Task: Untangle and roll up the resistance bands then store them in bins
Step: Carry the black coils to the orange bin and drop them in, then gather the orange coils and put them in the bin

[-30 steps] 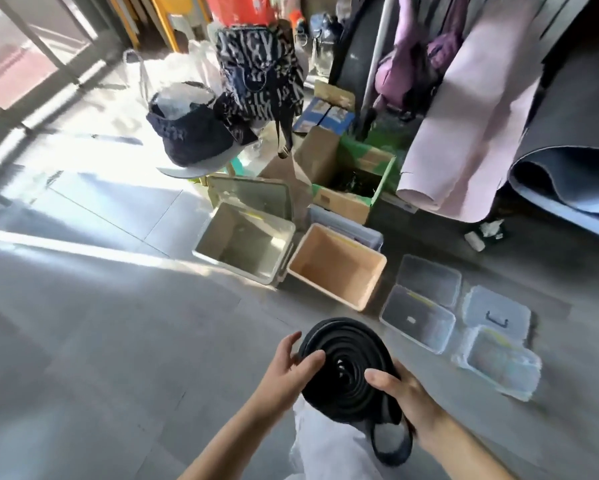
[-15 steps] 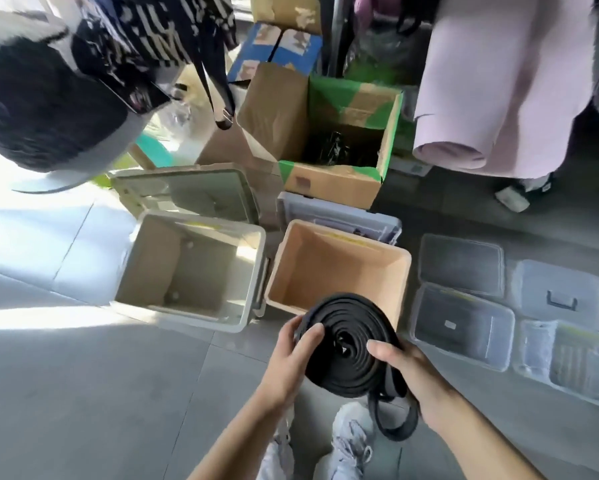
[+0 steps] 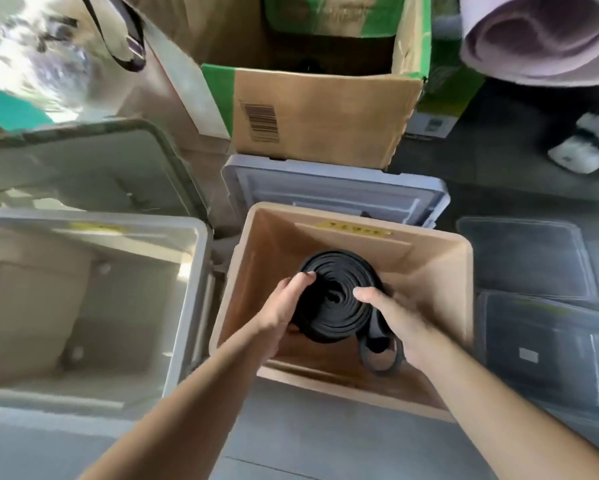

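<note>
The resistance band (image 3: 339, 299), black and rolled into a flat coil, is in our 2 hands, over the open top of the tan bin (image 3: 440, 271). Our left hand (image 3: 284, 306) grips the left side of the coil, with the thumb on top. Our right hand (image 3: 395, 317) grips the right side, also with the thumb on top. 1 loose loop (image 3: 381, 351) of the band hangs out beside the right wrist. We cannot tell if the coil touches the bottom of the bin. A grey bin (image 3: 93, 223) stands open just beside it, on the left. Behind the tan bin lies a grey lid (image 3: 332, 181), and behind that stands a cardboard box (image 3: 325, 112). Clear containers (image 3: 533, 265) lie on the right.
</note>
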